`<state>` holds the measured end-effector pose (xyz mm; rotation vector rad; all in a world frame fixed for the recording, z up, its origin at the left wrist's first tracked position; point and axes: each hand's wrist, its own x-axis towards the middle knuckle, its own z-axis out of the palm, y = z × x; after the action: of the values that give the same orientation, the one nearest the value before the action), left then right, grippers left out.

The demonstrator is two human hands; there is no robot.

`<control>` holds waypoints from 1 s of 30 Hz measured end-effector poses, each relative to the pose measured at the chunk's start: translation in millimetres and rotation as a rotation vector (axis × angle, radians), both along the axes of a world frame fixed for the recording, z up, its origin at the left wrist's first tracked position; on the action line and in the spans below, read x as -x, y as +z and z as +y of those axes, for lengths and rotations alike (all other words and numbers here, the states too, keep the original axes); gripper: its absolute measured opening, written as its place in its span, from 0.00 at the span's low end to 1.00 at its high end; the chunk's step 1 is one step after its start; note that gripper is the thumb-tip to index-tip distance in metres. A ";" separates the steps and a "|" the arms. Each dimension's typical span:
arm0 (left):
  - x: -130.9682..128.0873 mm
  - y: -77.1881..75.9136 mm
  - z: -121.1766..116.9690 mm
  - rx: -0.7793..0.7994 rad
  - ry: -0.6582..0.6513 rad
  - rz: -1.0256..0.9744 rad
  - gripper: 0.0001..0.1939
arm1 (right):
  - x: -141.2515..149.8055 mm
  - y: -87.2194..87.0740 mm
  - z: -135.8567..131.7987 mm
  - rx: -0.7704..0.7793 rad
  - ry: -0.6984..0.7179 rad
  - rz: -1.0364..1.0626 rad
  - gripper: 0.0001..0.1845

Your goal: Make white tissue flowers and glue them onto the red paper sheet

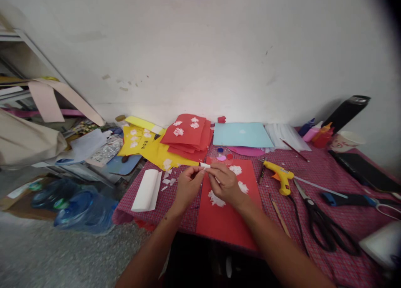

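My left hand (187, 184) and my right hand (226, 182) meet above the table, both pinching a small white paper piece (205, 166) between their fingertips. Under them lies a red paper sheet (226, 219) with white paper flowers (216, 199) stuck on it. Small white paper scraps (169, 180) lie just left of my left hand. A folded white paper (146, 190) rests near the table's left edge.
A yellow glue gun (281, 174), black scissors (322, 221) and a wooden stick (281, 217) lie right of the red sheet. Stacks of red (188, 137), yellow (156, 152) and light blue paper (241, 134) sit at the back. Bottles (315, 132), a cup (344, 141) and a black flask (346, 112) stand far right.
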<state>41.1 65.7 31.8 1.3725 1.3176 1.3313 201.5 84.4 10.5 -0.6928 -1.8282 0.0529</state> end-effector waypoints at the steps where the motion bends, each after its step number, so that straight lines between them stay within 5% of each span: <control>1: 0.7 -0.1 0.1 -0.002 0.004 0.002 0.09 | 0.0 0.6 -0.3 0.005 -0.002 0.004 0.18; 15: 15.1 4.9 -3.2 0.084 0.021 -0.107 0.09 | -0.3 2.2 0.2 0.125 -0.009 0.068 0.13; 21: 7.6 1.9 -4.4 0.018 -0.048 0.015 0.10 | 3.1 5.6 -3.0 0.161 0.090 0.086 0.08; 30: 5.4 1.6 -4.7 -0.014 -0.062 0.078 0.10 | 5.0 9.3 -2.5 0.313 0.057 0.125 0.07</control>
<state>35.7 61.0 33.4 1.4761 1.3092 1.2587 196.5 82.0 19.8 -0.8355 -1.7359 0.4185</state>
